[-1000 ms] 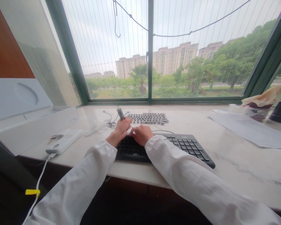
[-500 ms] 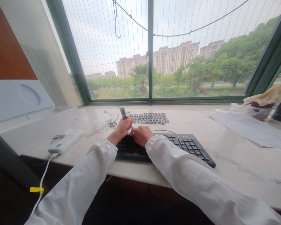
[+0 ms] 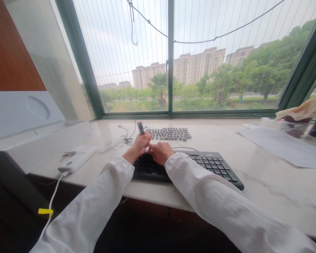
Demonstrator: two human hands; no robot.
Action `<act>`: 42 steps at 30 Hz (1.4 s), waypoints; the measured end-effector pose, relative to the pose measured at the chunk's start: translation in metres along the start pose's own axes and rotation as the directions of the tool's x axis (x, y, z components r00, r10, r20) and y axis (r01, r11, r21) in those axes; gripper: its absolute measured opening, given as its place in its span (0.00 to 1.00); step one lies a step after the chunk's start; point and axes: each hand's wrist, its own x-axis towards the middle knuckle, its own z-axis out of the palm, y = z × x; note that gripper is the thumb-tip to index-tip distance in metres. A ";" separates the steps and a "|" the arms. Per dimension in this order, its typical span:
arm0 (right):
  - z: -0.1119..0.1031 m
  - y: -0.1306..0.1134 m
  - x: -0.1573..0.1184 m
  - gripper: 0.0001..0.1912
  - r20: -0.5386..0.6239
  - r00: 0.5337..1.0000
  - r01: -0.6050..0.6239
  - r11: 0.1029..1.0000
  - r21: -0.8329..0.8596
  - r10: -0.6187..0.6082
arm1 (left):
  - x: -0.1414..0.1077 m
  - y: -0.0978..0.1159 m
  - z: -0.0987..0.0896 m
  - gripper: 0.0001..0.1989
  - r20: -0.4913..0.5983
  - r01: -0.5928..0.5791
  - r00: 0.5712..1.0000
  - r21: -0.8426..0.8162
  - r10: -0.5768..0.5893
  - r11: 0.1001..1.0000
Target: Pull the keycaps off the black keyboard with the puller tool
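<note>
Over one keyboard [image 3: 218,165], the left hand [image 3: 141,143] clamps one dark tool [image 3: 140,128]. Just beside it, the right hand [image 3: 161,153] has its fingers bunched together, contents hidden; many keycaps [image 3: 171,134] lie beyond both.

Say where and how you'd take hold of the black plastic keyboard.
Probably by the short end beside the number pad, coming from the right and pinching its thin rim: the black plastic keyboard lies long and flat, and the left hand and right hand crowd its left part.
</note>
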 end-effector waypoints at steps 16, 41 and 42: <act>0.005 0.002 0.002 0.17 -0.039 0.999 -0.011 1.000 0.000 0.011 | 0.002 -0.002 -0.001 0.12 -0.388 0.024 0.921 -0.022 -0.030 0.999; 0.004 0.001 0.001 0.17 -0.021 1.000 0.015 1.000 -0.024 -0.015 | 0.008 -0.003 0.002 0.13 -0.105 0.149 0.982 -0.099 -0.159 0.984; 0.004 0.001 0.001 0.17 -0.020 1.000 0.010 1.000 -0.019 -0.011 | 0.006 -0.003 0.004 0.13 -0.140 0.140 0.978 -0.102 -0.153 0.985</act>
